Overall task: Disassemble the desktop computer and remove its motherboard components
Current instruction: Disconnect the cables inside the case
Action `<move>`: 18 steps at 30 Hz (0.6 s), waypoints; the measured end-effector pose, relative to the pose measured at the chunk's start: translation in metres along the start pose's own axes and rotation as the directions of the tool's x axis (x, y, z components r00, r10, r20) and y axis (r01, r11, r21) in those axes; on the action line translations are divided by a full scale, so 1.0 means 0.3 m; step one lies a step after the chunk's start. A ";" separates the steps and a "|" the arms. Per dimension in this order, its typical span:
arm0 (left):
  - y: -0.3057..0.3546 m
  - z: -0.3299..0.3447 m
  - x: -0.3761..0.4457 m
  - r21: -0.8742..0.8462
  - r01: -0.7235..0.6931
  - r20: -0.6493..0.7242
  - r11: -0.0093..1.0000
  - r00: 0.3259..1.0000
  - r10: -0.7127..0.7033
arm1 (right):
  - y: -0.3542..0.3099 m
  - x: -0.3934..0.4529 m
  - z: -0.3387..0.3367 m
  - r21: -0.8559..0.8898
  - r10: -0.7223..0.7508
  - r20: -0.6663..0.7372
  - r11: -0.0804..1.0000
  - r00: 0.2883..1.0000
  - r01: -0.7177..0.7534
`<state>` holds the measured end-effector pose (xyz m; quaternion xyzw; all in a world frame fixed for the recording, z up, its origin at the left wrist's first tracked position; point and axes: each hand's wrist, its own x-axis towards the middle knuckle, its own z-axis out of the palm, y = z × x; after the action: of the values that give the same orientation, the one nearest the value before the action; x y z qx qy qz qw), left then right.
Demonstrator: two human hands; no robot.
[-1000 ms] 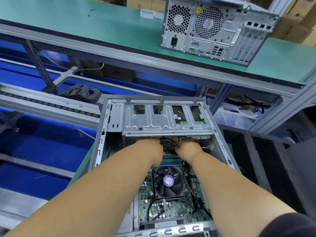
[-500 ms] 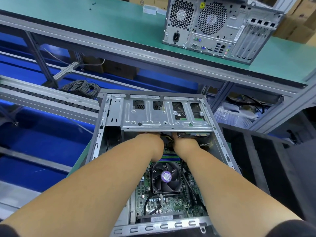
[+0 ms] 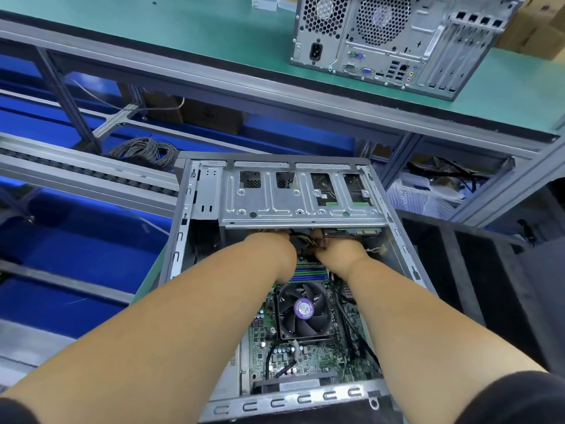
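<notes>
Open desktop case (image 3: pixel 183 228) lies on its side, long axis running away from the person, drive-cage end far, rear-panel end near. Motherboard (image 3: pixel 308 353) flat in the case floor, long axis same way as the case. Left hand (image 3: pixel 275 246) and right hand (image 3: pixel 339 249) both reach in at the far end, close together, a bundle of yellow-black cables (image 3: pixel 301 240) between them; fingers go under the drive cage (image 3: pixel 302 194) and are hidden, so cannot tell whether either hand grips anything or how wide the fingers stand. Just near-side of the hands: RAM sticks (image 3: pixel 308 272), then the CPU fan (image 3: pixel 304 310) with purple label, between the two forearms. Far beyond the hands, a green bench (image 3: pixel 183 35) carries a second computer tower (image 3: pixel 394 41), rear panel facing the person. Left of the case, a coil of grey cables (image 3: pixel 143 149) on a conveyor rail.
</notes>
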<state>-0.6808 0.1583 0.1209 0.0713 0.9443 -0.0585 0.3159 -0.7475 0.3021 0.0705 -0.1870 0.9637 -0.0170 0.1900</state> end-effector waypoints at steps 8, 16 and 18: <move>0.022 -0.008 -0.003 -0.049 0.012 -0.009 0.999 1.000 -0.012 | -0.013 0.015 0.007 0.007 -0.074 0.065 0.997 0.995 0.074; 0.024 -0.011 -0.020 -0.040 0.007 -0.007 0.999 1.000 -0.007 | -0.015 0.021 0.017 0.020 -0.124 -0.037 0.992 0.992 0.125; 0.028 -0.012 -0.022 -0.039 0.012 -0.011 0.999 1.000 -0.013 | -0.019 0.017 0.020 -0.006 -0.133 -0.072 0.991 0.988 0.133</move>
<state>-0.6763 0.1663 0.1273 0.0595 0.9475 -0.0417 0.3115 -0.7475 0.2952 0.0638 -0.2503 0.9552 -0.0359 0.1536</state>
